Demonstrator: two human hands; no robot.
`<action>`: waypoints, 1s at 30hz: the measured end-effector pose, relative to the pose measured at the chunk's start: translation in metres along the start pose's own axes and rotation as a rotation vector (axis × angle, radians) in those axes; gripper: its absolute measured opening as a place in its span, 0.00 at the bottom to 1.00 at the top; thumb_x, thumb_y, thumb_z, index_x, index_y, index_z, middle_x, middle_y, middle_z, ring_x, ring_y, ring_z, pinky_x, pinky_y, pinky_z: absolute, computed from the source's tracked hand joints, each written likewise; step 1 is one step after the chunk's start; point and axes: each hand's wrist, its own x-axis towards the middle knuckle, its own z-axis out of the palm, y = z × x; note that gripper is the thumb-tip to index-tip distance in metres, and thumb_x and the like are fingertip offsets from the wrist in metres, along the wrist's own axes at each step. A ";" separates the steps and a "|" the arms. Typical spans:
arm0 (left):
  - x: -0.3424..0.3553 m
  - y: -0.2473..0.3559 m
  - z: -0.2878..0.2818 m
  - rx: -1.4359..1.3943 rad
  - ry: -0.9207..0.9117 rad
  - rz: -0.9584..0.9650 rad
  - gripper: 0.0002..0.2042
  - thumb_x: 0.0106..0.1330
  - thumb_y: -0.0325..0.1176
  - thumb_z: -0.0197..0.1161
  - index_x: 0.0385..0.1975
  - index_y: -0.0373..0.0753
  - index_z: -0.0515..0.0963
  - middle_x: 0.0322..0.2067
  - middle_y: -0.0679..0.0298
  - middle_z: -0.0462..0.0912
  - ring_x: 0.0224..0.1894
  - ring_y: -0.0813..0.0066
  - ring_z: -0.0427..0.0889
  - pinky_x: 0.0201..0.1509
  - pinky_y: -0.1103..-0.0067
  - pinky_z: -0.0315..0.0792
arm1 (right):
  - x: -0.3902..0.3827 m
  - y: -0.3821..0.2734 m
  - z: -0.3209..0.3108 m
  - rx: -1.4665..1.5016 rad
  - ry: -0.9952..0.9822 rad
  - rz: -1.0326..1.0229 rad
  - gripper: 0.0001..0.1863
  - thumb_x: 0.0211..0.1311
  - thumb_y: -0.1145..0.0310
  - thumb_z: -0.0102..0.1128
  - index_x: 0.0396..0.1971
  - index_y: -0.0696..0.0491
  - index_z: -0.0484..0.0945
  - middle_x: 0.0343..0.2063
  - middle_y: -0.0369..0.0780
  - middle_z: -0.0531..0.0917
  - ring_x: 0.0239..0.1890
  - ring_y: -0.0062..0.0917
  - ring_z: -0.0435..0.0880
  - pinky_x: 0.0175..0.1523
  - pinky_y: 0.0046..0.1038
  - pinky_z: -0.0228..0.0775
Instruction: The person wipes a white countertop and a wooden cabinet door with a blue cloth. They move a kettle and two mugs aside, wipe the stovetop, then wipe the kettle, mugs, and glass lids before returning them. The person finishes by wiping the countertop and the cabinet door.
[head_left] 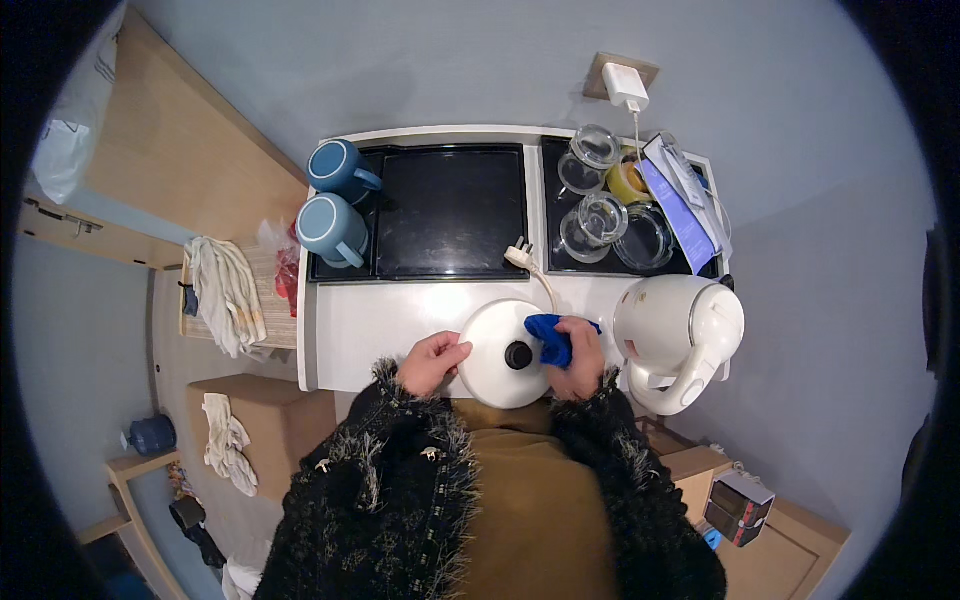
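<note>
A round white kettle base [487, 338] with a black connector in its middle is held up near my body, over the front edge of the white counter [350, 325]. My left hand [432, 363] pinches its left rim between thumb and fingers. A crumpled blue cloth [548, 334] is bunched in my right hand [577, 362], against the right side of the base. From behind the base a white cord runs back to a plug [521, 256], its prongs pointing up. Just right of my right hand stands the white electric kettle [655, 325], its handle toward me.
Two blue mugs [333, 222] stand upside down by a black tray [455, 215]. A second black tray holds glass cups [585, 235], a glass ashtray [645, 240] and leaflets [682, 215]. A charger [625, 87] sits in the wall socket. A cardboard box [265, 420] lies lower left.
</note>
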 end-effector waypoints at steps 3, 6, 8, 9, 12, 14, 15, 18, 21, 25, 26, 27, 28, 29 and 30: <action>-0.015 -0.005 0.014 -0.289 -0.097 0.131 0.09 0.71 0.31 0.52 0.45 0.34 0.67 0.42 0.61 0.77 0.45 0.74 0.78 0.50 0.73 0.74 | 0.005 -0.009 -0.013 0.039 -0.042 0.061 0.19 0.44 0.77 0.63 0.42 0.56 0.76 0.43 0.48 0.77 0.45 0.43 0.76 0.52 0.35 0.68; -0.024 -0.010 0.033 -0.500 -0.174 0.223 0.09 0.71 0.31 0.50 0.46 0.35 0.67 0.43 0.60 0.77 0.47 0.72 0.78 0.53 0.70 0.74 | 0.015 -0.030 -0.020 -0.003 -0.079 -0.161 0.18 0.48 0.77 0.61 0.43 0.57 0.78 0.47 0.47 0.76 0.48 0.42 0.76 0.54 0.37 0.68; -0.027 -0.012 0.042 -0.518 -0.198 0.271 0.08 0.70 0.28 0.51 0.47 0.37 0.67 0.43 0.62 0.77 0.46 0.73 0.78 0.51 0.73 0.74 | 0.018 -0.052 -0.008 0.178 -0.206 -0.258 0.26 0.41 0.74 0.60 0.48 0.53 0.77 0.52 0.46 0.74 0.56 0.42 0.72 0.60 0.42 0.62; -0.029 -0.012 0.044 -0.468 -0.138 0.270 0.08 0.70 0.28 0.52 0.47 0.37 0.68 0.43 0.63 0.77 0.45 0.76 0.77 0.49 0.75 0.74 | 0.017 -0.063 -0.002 0.163 -0.259 -0.283 0.27 0.42 0.74 0.59 0.50 0.54 0.75 0.54 0.46 0.73 0.59 0.42 0.69 0.63 0.42 0.59; -0.036 -0.012 0.046 -0.349 -0.219 0.356 0.09 0.69 0.27 0.53 0.48 0.38 0.69 0.43 0.66 0.77 0.44 0.81 0.76 0.47 0.80 0.72 | 0.021 -0.070 0.007 0.098 -0.313 -0.254 0.32 0.43 0.76 0.56 0.56 0.55 0.71 0.59 0.46 0.69 0.65 0.42 0.63 0.68 0.45 0.50; -0.041 -0.010 0.046 -0.444 -0.434 0.499 0.10 0.69 0.26 0.53 0.48 0.37 0.68 0.43 0.65 0.77 0.45 0.80 0.76 0.50 0.80 0.71 | 0.028 -0.060 0.012 0.025 -0.257 -0.201 0.34 0.42 0.77 0.55 0.58 0.56 0.69 0.60 0.46 0.68 0.65 0.41 0.63 0.68 0.45 0.48; -0.047 -0.012 0.050 -0.420 -0.230 0.423 0.09 0.69 0.26 0.51 0.47 0.34 0.68 0.44 0.62 0.76 0.45 0.78 0.76 0.53 0.78 0.70 | 0.030 -0.053 0.009 0.016 -0.244 -0.135 0.37 0.41 0.79 0.54 0.60 0.55 0.66 0.60 0.44 0.69 0.65 0.40 0.63 0.69 0.46 0.47; -0.058 -0.004 0.054 -0.457 -0.183 0.582 0.08 0.69 0.26 0.52 0.45 0.33 0.68 0.47 0.57 0.76 0.50 0.69 0.76 0.58 0.71 0.69 | 0.031 -0.038 0.008 0.465 -0.148 0.336 0.33 0.50 0.80 0.53 0.61 0.60 0.63 0.59 0.48 0.70 0.63 0.35 0.67 0.68 0.33 0.52; -0.065 0.013 0.053 -0.563 -0.080 0.673 0.08 0.69 0.27 0.53 0.44 0.33 0.68 0.48 0.55 0.75 0.53 0.65 0.74 0.61 0.66 0.67 | 0.021 -0.042 0.005 0.754 -0.103 0.342 0.28 0.58 0.76 0.51 0.61 0.61 0.62 0.59 0.49 0.69 0.63 0.32 0.66 0.66 0.29 0.55; -0.059 0.021 0.062 -0.636 0.069 0.711 0.08 0.69 0.29 0.53 0.43 0.34 0.67 0.47 0.54 0.76 0.54 0.67 0.73 0.62 0.67 0.66 | 0.012 -0.066 -0.002 0.142 -0.126 -0.263 0.26 0.56 0.67 0.53 0.55 0.62 0.69 0.59 0.49 0.69 0.65 0.44 0.63 0.67 0.41 0.54; -0.056 0.021 0.063 -0.616 0.055 0.731 0.08 0.69 0.29 0.52 0.43 0.34 0.67 0.46 0.55 0.76 0.53 0.68 0.74 0.60 0.69 0.67 | 0.012 -0.074 -0.003 0.100 -0.168 -0.303 0.26 0.56 0.65 0.53 0.54 0.63 0.70 0.59 0.50 0.70 0.64 0.44 0.65 0.66 0.41 0.55; -0.053 0.020 0.063 -0.605 0.062 0.729 0.08 0.70 0.29 0.52 0.43 0.34 0.67 0.45 0.55 0.76 0.51 0.69 0.75 0.59 0.71 0.68 | 0.012 -0.083 -0.004 0.143 -0.189 -0.344 0.28 0.56 0.60 0.52 0.52 0.64 0.72 0.58 0.51 0.71 0.63 0.44 0.67 0.66 0.42 0.55; -0.049 0.018 0.064 -0.595 0.067 0.728 0.07 0.70 0.29 0.52 0.43 0.34 0.67 0.45 0.56 0.77 0.50 0.71 0.75 0.57 0.72 0.69 | 0.016 -0.090 -0.003 0.104 -0.262 -0.387 0.31 0.53 0.62 0.56 0.55 0.64 0.69 0.60 0.51 0.68 0.65 0.44 0.63 0.67 0.42 0.53; -0.046 0.016 0.064 -0.616 0.047 0.686 0.05 0.70 0.27 0.51 0.41 0.35 0.68 0.43 0.58 0.77 0.45 0.74 0.76 0.53 0.75 0.71 | 0.020 -0.094 -0.004 0.128 -0.307 -0.374 0.32 0.51 0.64 0.57 0.57 0.64 0.66 0.61 0.51 0.66 0.66 0.44 0.61 0.68 0.42 0.52; -0.042 0.015 0.064 -0.599 -0.087 0.740 0.08 0.69 0.24 0.50 0.46 0.34 0.69 0.46 0.59 0.77 0.47 0.72 0.77 0.53 0.75 0.72 | 0.027 -0.098 -0.003 0.149 -0.347 -0.367 0.35 0.49 0.67 0.58 0.59 0.63 0.64 0.63 0.51 0.63 0.67 0.44 0.59 0.68 0.42 0.50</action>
